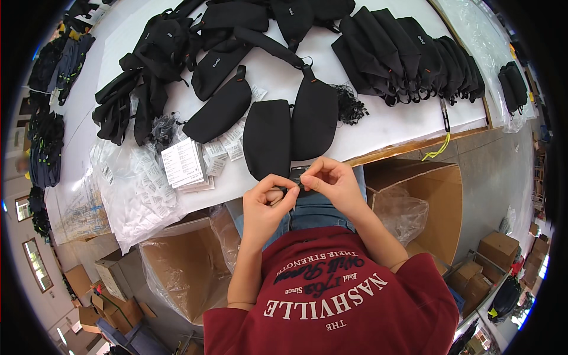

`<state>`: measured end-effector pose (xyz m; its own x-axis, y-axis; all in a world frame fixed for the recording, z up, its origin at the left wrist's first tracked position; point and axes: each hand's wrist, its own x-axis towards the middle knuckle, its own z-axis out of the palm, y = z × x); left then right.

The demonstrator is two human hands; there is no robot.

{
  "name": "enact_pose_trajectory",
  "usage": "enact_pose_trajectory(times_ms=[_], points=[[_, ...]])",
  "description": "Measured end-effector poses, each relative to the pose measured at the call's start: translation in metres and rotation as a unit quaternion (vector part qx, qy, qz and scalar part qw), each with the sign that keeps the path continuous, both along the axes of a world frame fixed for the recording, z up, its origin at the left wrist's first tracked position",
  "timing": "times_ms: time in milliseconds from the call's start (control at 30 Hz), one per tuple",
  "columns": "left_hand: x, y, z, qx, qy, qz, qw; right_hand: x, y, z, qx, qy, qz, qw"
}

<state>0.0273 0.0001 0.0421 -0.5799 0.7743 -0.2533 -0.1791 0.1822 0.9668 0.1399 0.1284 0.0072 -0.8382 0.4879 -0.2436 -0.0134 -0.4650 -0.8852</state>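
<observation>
White table [387, 131] up front, far half heaped with black bags [236, 16]; open carton [445, 216] sitting below, right side; two black pouches [267, 139] lying side by side at near edge; now hands, close together: left hand [265, 204], thumb and forefinger pressed together at tips, other fingers curled; right hand [338, 186], thumb and forefinger pinching too; between those fingertips, by pouches' near ends, small dark item [298, 173], too small to name

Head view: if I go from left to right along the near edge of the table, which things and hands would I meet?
Plastic bag, paper stack, left hand, right hand, yellow cord.
</observation>
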Motion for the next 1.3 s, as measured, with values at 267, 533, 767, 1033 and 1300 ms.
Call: enact_pose_trajectory(times_ms=[267, 533, 767, 1033, 1300], points=[[0.0, -0.001, -0.002, -0.01, 0.017, -0.002, 1.0, 0.001, 0.0, -0.003, 0.031, -0.017, 0.009, 0.999], [0.001, -0.002, -0.004, -0.018, 0.039, 0.008, 0.999, -0.001, 0.0, 0.004, 0.078, -0.033, 0.016, 0.996], [0.002, 0.001, -0.002, -0.013, 0.066, 0.011, 0.998, -0.001, 0.006, 0.003, 0.133, -0.037, 0.047, 0.989], [-0.007, -0.008, -0.001, 0.03, 0.018, -0.042, 0.999, 0.001, 0.036, -0.026, 0.043, -0.124, 0.052, 0.99], [0.003, -0.002, 0.007, 0.025, 0.088, -0.151, 0.984, -0.02, 0.023, -0.059, -0.051, -0.106, 0.143, 0.983]])
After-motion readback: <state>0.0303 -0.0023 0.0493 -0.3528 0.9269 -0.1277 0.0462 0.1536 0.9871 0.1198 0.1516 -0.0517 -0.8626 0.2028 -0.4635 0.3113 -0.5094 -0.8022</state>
